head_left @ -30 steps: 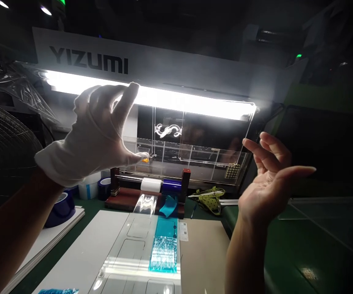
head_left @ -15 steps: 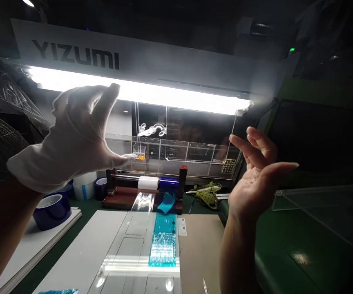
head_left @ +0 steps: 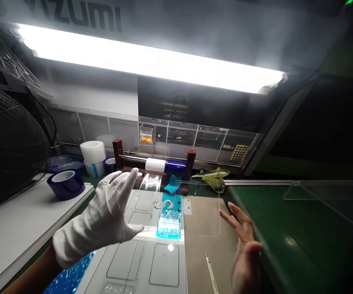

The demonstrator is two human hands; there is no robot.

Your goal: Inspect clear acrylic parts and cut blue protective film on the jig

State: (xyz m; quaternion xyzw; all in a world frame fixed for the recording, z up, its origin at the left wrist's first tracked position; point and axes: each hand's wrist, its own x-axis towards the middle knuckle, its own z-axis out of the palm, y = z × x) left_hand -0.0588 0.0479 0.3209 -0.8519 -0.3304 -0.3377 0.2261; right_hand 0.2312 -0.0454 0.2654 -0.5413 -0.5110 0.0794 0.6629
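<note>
A thin clear plastic panel (head_left: pixel 205 212), with a curved S-shaped detail near its middle, is held up over the worktop between my two hands. My left hand (head_left: pixel 112 210), in a white glove, spans its left end, fingers above and thumb below. On the far side, the fingertips of my bare right hand (head_left: pixel 240 237) rest at the panel's right edge, the thumb apart from it. Beneath lies a glossy clear sheet (head_left: pixel 166 265) with dark rounded outlines, partly covered by a teal film strip (head_left: pixel 169 224). A scalpel-like knife (head_left: pixel 211 271) lies on a brown board (head_left: pixel 199 253).
Behind, a wooden roll holder (head_left: pixel 191 163) carries a white roll (head_left: pixel 155 164) and a blue roll (head_left: pixel 176 165). Tape rolls (head_left: pixel 66 185) stand on the left beside a fan (head_left: pixel 7 126). A green dotted pouch (head_left: pixel 213 179) lies back right. A bright tube lamp (head_left: pixel 152 57) hangs above.
Both hands and the clear panel have come down from in front of the lamp to just above the worktop. The head view has tilted downward, bringing more of the knife into sight.
</note>
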